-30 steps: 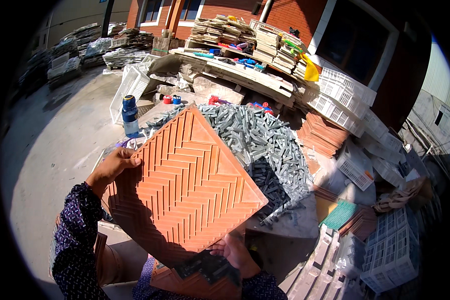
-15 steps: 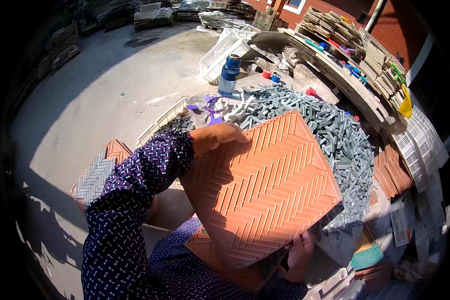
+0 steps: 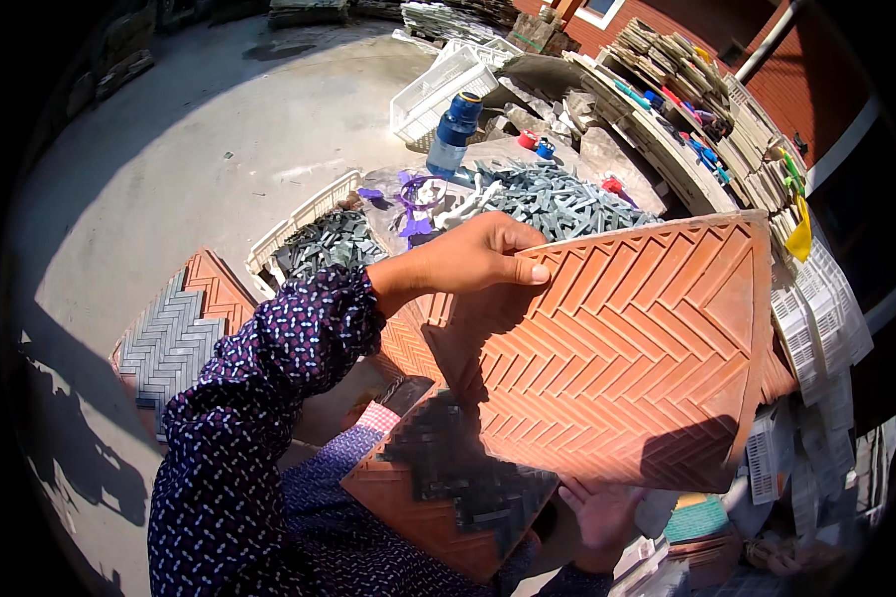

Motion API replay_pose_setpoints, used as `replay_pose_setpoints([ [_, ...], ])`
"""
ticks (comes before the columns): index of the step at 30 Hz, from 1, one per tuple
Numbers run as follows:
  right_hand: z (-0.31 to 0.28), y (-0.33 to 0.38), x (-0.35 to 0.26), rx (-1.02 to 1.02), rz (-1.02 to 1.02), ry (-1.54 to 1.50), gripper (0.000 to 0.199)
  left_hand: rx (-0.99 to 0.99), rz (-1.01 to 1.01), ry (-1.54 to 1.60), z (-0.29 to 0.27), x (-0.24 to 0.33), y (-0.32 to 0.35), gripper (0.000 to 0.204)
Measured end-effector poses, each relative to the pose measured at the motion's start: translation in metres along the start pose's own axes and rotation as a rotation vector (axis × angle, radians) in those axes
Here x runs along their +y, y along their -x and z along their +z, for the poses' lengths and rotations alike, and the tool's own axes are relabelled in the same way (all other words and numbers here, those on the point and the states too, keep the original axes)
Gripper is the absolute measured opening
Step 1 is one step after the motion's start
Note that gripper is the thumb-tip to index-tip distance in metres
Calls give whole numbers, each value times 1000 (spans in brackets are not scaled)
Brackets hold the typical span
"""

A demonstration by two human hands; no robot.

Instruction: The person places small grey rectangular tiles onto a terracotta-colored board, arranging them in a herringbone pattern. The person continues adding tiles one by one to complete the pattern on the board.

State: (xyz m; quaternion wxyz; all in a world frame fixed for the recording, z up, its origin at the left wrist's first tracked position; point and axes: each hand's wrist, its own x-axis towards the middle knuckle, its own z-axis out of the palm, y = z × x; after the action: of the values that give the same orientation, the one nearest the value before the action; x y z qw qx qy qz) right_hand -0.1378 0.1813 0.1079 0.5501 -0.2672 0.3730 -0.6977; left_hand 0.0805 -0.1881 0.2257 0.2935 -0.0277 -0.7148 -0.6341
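Note:
My left hand [image 3: 483, 254] is closed on the upper left edge of an orange-brown herringbone mould tray [image 3: 617, 363], thumb on the grooved face. The tray is raised and tilted, and its slots hold no strips. Below its lower edge is my right hand [image 3: 599, 512], palm showing and fingers stretched out; whether the fingertips touch the tray cannot be made out. Over my lap lies a second mould tray [image 3: 398, 497], with a dark grey herringbone sheet of strips [image 3: 458, 463] on it, partly covered by the raised tray.
Loose grey stone strips [image 3: 558, 194] are heaped beyond the raised tray. More fill a cream crate [image 3: 304, 224]. A blue bottle [image 3: 453, 134] stands behind, near a white crate [image 3: 438, 95]. At left rests another mould tray [image 3: 219, 284] with grey strips. Stacked slabs [image 3: 667, 70] line the right.
The held mould tray has swung up and to the right, uncovering the dark herringbone sheet beneath. My right hand has come off its lower edge and its fingers have spread.

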Motion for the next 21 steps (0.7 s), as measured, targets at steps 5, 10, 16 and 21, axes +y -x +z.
replay_pose_setpoints([
  [5,5,1,-30,58,74,-826,70,-297,304,-341,24,55,-28,24],
  [10,-80,19,1,-1,-178,-790,62,-2,846,-873,43,55,-37,47],
  [16,27,1,-7,297,-363,173,69,149,-199,957,67,-25,32,72],
  [21,24,27,30,512,-402,398,72,293,-496,561,76,-47,104,62],
])
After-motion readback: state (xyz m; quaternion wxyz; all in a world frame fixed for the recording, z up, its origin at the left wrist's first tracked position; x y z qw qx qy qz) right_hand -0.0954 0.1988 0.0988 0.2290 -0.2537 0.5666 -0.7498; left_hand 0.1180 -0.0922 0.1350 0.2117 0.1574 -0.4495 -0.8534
